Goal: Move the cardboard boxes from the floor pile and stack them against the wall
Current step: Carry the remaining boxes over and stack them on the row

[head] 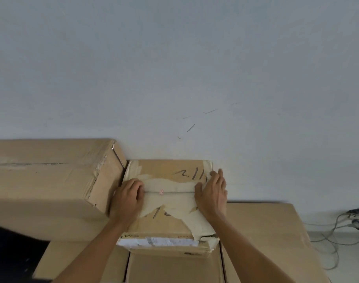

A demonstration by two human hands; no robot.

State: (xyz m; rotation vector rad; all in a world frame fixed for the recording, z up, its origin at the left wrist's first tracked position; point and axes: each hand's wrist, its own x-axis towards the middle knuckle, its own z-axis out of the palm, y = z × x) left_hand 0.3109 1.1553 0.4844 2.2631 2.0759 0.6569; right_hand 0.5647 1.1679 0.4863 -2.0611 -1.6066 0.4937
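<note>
Small taped box [170, 201] under both flat hands [170, 193], against wall [195, 78].

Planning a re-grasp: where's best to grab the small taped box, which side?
Take the small taped box by its near bottom corners, coming from the front: the wall blocks its far face, the taller box crowds its left side. The torn tape on top probably offers no hold.

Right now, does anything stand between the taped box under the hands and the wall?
Nothing visible does. The left hand and right hand rest on the taped box, whose far edge reaches the wall; a larger box stands beside it.
</note>
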